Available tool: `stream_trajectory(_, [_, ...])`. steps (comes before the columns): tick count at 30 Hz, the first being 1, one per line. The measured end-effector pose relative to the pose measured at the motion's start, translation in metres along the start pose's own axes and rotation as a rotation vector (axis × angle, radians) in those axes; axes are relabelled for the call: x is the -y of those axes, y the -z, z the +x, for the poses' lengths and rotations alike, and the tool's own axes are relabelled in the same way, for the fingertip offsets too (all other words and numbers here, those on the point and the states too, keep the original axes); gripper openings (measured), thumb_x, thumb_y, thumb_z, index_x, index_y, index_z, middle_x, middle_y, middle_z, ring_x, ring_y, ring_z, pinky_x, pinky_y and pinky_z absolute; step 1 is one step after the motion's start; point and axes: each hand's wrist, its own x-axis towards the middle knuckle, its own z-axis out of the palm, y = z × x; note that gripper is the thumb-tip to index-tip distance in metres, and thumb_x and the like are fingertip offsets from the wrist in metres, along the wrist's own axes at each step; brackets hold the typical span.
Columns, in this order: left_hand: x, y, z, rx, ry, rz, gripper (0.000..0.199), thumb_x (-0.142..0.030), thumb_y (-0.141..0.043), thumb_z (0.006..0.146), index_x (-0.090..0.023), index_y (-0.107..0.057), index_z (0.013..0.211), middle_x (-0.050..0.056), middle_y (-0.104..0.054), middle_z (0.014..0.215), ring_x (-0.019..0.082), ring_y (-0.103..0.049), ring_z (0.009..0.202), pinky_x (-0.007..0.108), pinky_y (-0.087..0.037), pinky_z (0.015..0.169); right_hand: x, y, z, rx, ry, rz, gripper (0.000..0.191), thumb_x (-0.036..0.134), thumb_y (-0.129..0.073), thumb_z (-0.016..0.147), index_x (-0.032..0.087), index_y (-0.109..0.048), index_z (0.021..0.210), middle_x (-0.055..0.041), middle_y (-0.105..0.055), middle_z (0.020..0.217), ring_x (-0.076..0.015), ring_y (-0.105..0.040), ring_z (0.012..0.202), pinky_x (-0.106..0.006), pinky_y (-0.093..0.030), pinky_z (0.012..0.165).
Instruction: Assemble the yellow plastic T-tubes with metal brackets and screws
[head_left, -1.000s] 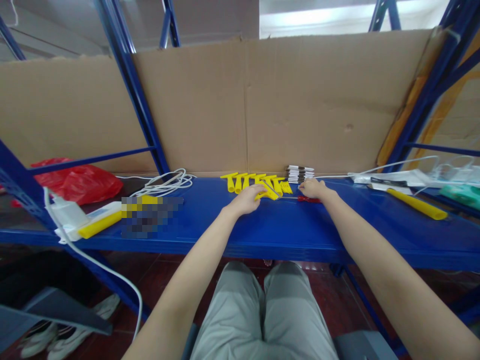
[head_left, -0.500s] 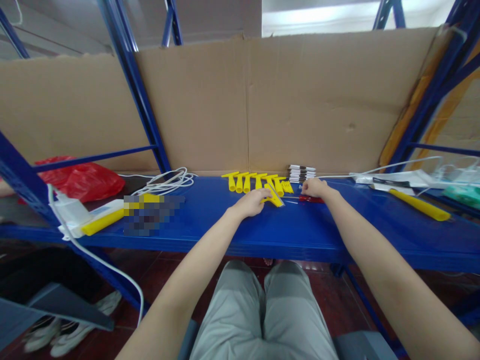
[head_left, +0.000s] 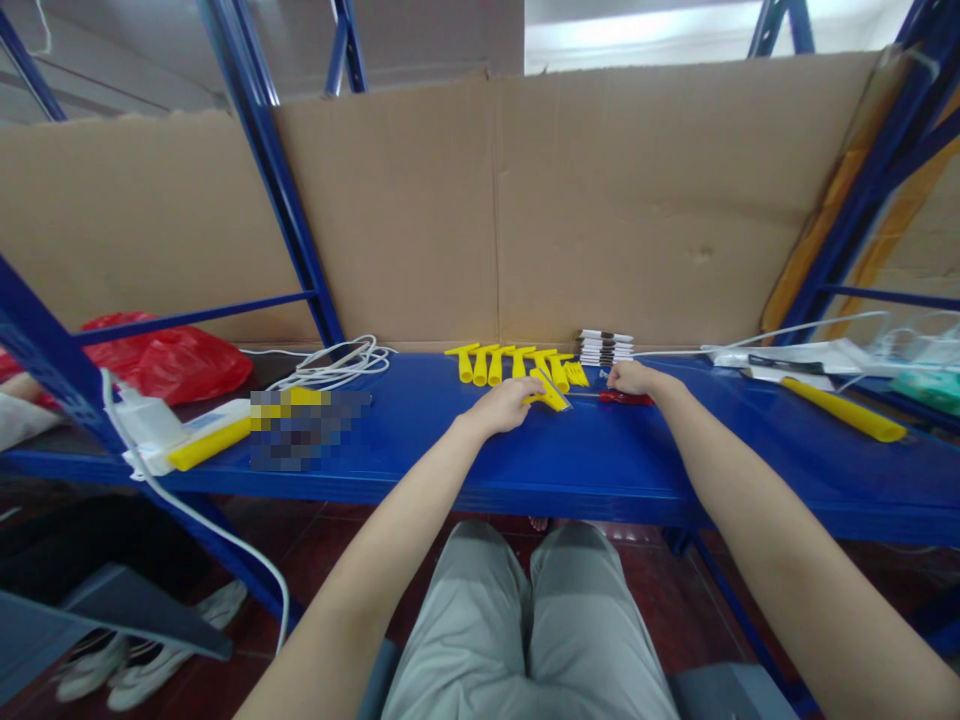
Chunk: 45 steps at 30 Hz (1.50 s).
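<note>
My left hand [head_left: 504, 405] is closed on a yellow scraper [head_left: 551, 393] with a wide flat head, just above the blue shelf [head_left: 420, 450]. To its right, my right hand [head_left: 630, 378] has its fingers pressed together at the red handle of a screwdriver [head_left: 634, 399]; whether it grips the handle or something small is hidden. The screwdriver's thin shaft points left toward the scraper. Behind my left hand stand several yellow T-shaped pieces [head_left: 480, 366] in a row, with smaller yellow parts [head_left: 576, 374] at its right end. A stack of white and dark packets [head_left: 606, 347] sits behind my right hand.
On the left lie a coiled white cable [head_left: 352, 362], a power strip [head_left: 217, 418], a yellow tube [head_left: 210, 444] and a red bag [head_left: 172, 362]. Another person's hand [head_left: 21, 388] shows at the far left. A yellow handle [head_left: 844, 409] lies right. Cardboard [head_left: 600, 200] stands behind.
My right hand has shifted slightly at the screwdriver, and the thin piece seen below the shaft no longer shows. The other person's hand has come further into view at the left.
</note>
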Motion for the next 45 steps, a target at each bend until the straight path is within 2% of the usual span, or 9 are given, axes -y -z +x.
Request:
stream_trajectory(7, [0.005,-0.003,0.001,-0.032,-0.042,-0.006,0.038,0.0,-0.051,0.079,-0.016,-0.066,0.11,0.009,-0.065,0.125,0.02,-0.059,0.119,0.039,-0.043,0.107,0.009,0.007,-0.013,-0.104,-0.013,-0.013,0.02,0.02,-0.051,0.081,0.016,-0.069,0.089,-0.0108,-0.07,0.095,-0.0222,-0.062,0.092,-0.031,-0.045,0.082])
stream_trajectory(11, [0.004,-0.003,0.001,-0.032,-0.038,-0.027,0.038,0.0,-0.052,0.079,-0.016,-0.066,0.11,0.008,-0.065,0.125,0.02,-0.058,0.119,0.039,-0.043,0.106,0.03,0.011,-0.024,-0.278,0.25,0.07,0.02,0.011,-0.043,0.081,0.014,-0.062,0.082,-0.0117,-0.065,0.089,-0.0196,-0.058,0.086,-0.028,-0.043,0.08])
stream_trajectory(14, [0.004,-0.002,0.002,-0.025,-0.033,-0.039,0.039,0.001,-0.052,0.077,-0.016,-0.067,0.109,0.009,-0.065,0.124,0.02,-0.059,0.118,0.038,-0.043,0.106,0.051,0.008,-0.031,-0.381,0.465,0.184,0.017,0.012,-0.04,0.081,0.018,-0.056,0.079,-0.0088,-0.061,0.086,-0.0183,-0.053,0.082,-0.029,-0.042,0.078])
stream_trajectory(17, [0.004,-0.003,0.002,-0.035,-0.034,-0.042,0.04,0.0,-0.051,0.079,-0.017,-0.066,0.111,0.008,-0.067,0.121,0.019,-0.061,0.114,0.037,-0.045,0.104,0.069,0.0,-0.037,-0.399,0.62,0.255,0.014,0.013,-0.039,0.081,0.02,-0.05,0.075,-0.0059,-0.055,0.081,-0.0174,-0.049,0.077,-0.029,-0.041,0.074])
stream_trajectory(20, [0.005,-0.003,0.002,-0.046,-0.033,-0.038,0.04,0.0,-0.051,0.079,-0.017,-0.066,0.111,0.008,-0.068,0.119,0.019,-0.062,0.113,0.036,-0.046,0.102,0.079,-0.008,-0.04,-0.406,0.705,0.254,0.014,0.013,-0.039,0.081,0.021,-0.045,0.072,-0.0044,-0.051,0.077,-0.0171,-0.045,0.073,-0.029,-0.039,0.071])
stream_trajectory(25, [0.003,-0.001,0.002,-0.058,-0.035,-0.044,0.043,0.002,-0.051,0.077,-0.018,-0.066,0.112,0.007,-0.068,0.119,0.019,-0.062,0.113,0.036,-0.047,0.101,0.085,-0.014,-0.043,-0.398,0.718,0.195,0.014,0.014,-0.042,0.083,0.021,-0.045,0.072,-0.0038,-0.05,0.075,-0.017,-0.044,0.071,-0.029,-0.038,0.069])
stream_trajectory(35, [0.005,-0.001,0.001,-0.063,-0.024,-0.005,0.039,0.0,-0.051,0.078,-0.017,-0.068,0.109,0.007,-0.069,0.117,0.019,-0.063,0.11,0.035,-0.047,0.1,0.079,-0.005,-0.049,-0.367,0.825,0.221,0.011,0.015,-0.05,0.083,0.018,-0.06,0.079,-0.005,-0.061,0.081,-0.0165,-0.055,0.076,-0.029,-0.043,0.073])
stream_trajectory(45, [0.005,0.001,0.0,-0.055,0.006,-0.035,0.039,0.001,-0.051,0.078,-0.018,-0.068,0.108,0.006,-0.069,0.118,0.019,-0.063,0.111,0.037,-0.046,0.101,0.077,0.0,-0.053,-0.349,0.801,0.27,0.035,0.003,-0.045,0.071,0.019,-0.073,0.084,-0.0056,-0.068,0.088,-0.0158,-0.061,0.081,-0.029,-0.048,0.078])
